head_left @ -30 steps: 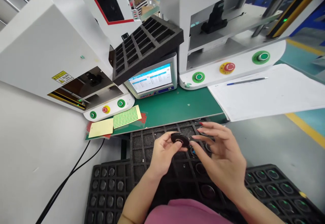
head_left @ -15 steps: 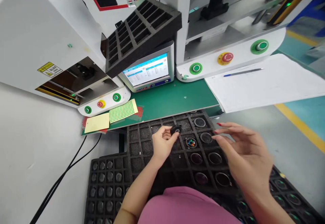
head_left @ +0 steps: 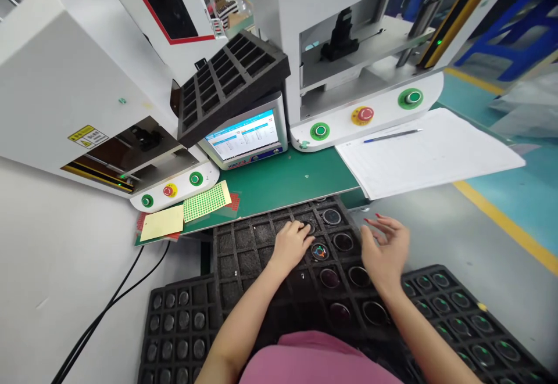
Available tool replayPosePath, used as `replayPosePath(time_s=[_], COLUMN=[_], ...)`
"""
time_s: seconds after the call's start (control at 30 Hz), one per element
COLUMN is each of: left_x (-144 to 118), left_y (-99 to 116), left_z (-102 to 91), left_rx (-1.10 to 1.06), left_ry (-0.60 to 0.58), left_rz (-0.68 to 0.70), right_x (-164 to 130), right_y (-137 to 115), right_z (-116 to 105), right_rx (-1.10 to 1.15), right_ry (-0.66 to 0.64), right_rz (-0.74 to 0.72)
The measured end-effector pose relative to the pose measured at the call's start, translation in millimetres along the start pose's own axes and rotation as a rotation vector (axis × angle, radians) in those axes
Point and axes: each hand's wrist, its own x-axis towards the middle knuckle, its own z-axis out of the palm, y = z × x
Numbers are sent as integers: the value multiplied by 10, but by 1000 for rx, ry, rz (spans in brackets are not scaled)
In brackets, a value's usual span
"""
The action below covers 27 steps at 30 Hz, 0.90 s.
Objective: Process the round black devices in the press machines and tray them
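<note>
My left hand (head_left: 291, 243) lies on the black foam tray (head_left: 244, 256) in my lap, its fingertips pressed on a small round black part (head_left: 308, 226) that sits in a cell of the second row. My right hand (head_left: 386, 248) hovers over the tray's right edge with fingers spread and nothing in it. Round lens-like parts fill nearby cells: one at the top (head_left: 332, 216), one with coloured marks (head_left: 319, 251) just right of my left hand, and several further down.
Two more filled foam trays lie lower left (head_left: 174, 326) and lower right (head_left: 457, 314). On the green bench stand a touch screen (head_left: 244, 137) with an empty tray (head_left: 231, 85) leaning on it, two white machines, sticker sheets (head_left: 207, 201), and papers (head_left: 427, 157) with a pen (head_left: 392, 135).
My left hand has carried the round black part from between both hands down into a tray cell. My right hand let go, drew off to the right and now hovers lower.
</note>
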Motion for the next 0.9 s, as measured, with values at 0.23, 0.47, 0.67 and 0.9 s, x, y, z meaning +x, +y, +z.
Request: replayPosePath(time_s=[0.23,0.47,0.67,0.9], left_x=[-299,-430,-650,-910], left_y=[-135,-104,-39,70], left_z=[-192,163,412,562], left_rx=[80,140,116,110], left_ry=[19,59,164,176], left_rz=[21,40,29,-9], right_x=[59,126,-30,-94], right_y=[489,637,908,1198], right_z=[126,89,-170,-455], right_rx=[-158,-289,-311,-429], right_ry=[2,5,45,0], right_rz=[80,133,80,59])
